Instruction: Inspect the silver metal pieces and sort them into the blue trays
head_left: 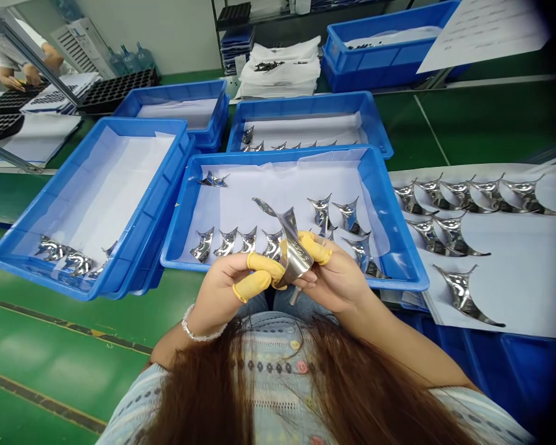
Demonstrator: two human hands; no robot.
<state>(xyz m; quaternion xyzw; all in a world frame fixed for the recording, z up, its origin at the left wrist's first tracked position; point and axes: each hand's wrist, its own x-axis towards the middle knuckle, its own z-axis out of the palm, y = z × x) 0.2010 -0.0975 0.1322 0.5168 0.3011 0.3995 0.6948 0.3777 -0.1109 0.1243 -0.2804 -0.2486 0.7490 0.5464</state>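
Note:
My left hand [222, 293] and my right hand [331, 275] hold a curved, mirror-polished metal piece [291, 247] between them, just above the near rim of a blue plastic tray [278, 154]. Yellow finger cots cover several fingertips on both hands. The tray is lined with white paper and holds a row of similar winged metal pieces [225, 242] close beyond my hands. Another piece [213, 180] lies alone near the tray's far edge. To my right, more pieces [463, 296] lie in rows on a white sheet [528, 290].
A second lined blue tray [152, 204] to my left holds a few pieces. More blue trays and stacked white packets [278, 71] stand beyond. Black holed trays [115, 89] sit at the back left, with a co-worker's hands [28, 75] behind a metal rail. Green flooring lies below left.

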